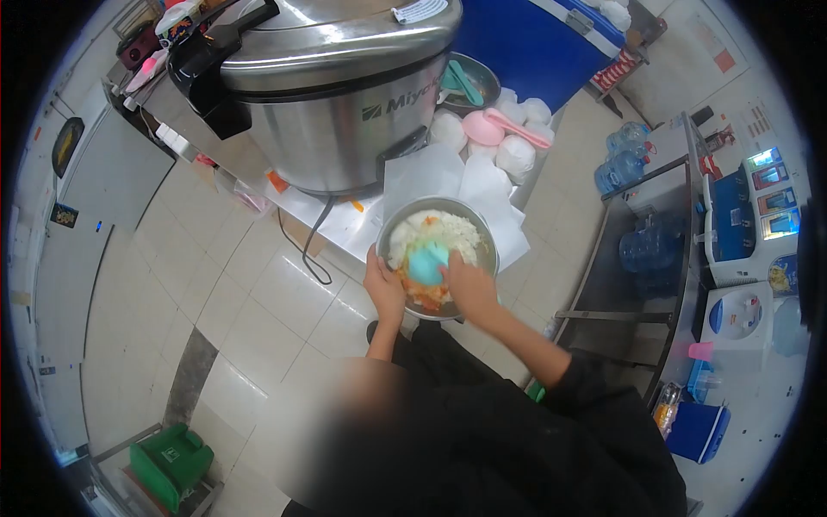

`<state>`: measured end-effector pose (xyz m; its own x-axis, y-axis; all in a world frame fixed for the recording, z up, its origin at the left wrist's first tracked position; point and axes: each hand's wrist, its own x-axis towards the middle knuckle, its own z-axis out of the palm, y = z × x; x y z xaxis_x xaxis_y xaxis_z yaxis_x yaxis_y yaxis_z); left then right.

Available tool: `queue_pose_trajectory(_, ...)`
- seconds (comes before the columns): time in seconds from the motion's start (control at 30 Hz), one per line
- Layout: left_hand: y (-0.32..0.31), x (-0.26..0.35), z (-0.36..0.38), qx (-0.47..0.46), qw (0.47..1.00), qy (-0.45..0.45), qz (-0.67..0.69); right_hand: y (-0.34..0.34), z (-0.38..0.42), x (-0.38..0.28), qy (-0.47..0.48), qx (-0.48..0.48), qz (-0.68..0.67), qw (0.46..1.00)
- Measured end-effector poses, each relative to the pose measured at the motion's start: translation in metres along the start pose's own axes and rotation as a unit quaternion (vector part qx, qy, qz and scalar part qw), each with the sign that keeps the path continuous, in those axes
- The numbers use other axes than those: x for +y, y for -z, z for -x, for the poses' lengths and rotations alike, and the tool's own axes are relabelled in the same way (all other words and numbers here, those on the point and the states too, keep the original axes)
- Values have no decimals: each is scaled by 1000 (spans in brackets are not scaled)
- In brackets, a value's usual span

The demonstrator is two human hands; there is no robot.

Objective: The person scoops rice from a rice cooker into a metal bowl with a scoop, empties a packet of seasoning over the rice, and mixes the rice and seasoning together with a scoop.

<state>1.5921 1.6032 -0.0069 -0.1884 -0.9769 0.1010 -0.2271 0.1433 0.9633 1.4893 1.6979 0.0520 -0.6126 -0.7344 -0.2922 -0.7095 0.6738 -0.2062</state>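
Near the centre of the frame, a metal bowl (pixel 492 244) is being held at the front edge of a table, with white rice (pixel 463 229) filling its upper and right part and an orange-red food (pixel 424 299) showing along its lower part. Among these, a teal scoop (pixel 425 265) is being held with its rounded end resting in the food. The bowl's left rim is being clasped by the left hand (pixel 384 286), its wrist rising from the lower centre; the fingers beneath are being hidden by the bowl. The scoop is being gripped by the right hand (pixel 471 289), closed over the handle, while the forearm is slanting in from the lower right. Just beyond the bowl, white paper sheets (pixel 424 179) are being spread over the table. At upper centre, a smaller bowl (pixel 494 79) is being occupied by a teal utensil (pixel 466 84), and beside it, white round bundles (pixel 516 160) are being topped by a pink spoon (pixel 485 129). The upper left is being dominated by a large steel cooker (pixel 327 142), its contents being concealed by a lid (pixel 345 52). Behind the smaller bowl, a blue cooler (pixel 525 52) is being partly cut off by the frame's top.
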Motion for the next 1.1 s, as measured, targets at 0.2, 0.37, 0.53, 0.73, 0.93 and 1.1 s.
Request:
queue_pose_trajectory(0.2, 3, 3, -2, -16, 998, 54, -16, 78, -25, 19, 112, -19, 52, 992)
queue_pose_trajectory(0.37, -3, -10, -10, -5, 1000, -1, 19, 9, -21, 3, 89, 72, 33, 993)
queue_pose_trajectory(0.53, 2, -16, -7, -22, 1000, -13, 12, 8, 8, 19, 144, -13, 61, 988)
queue_pose_trajectory(0.73, 1, -8, -10, -26, 999, 27, 16, 76, 9, 15, 166, 44, 91, 981)
queue_pose_trajectory(0.93, 1, -7, -6, -17, 999, 20, 19, -7, -15, 19, 163, 45, 63, 984)
queue_pose_trajectory(1.1, -1, -26, -13, -37, 990, 51, 126, 69, -19, 43, 189, -49, 14, 981)
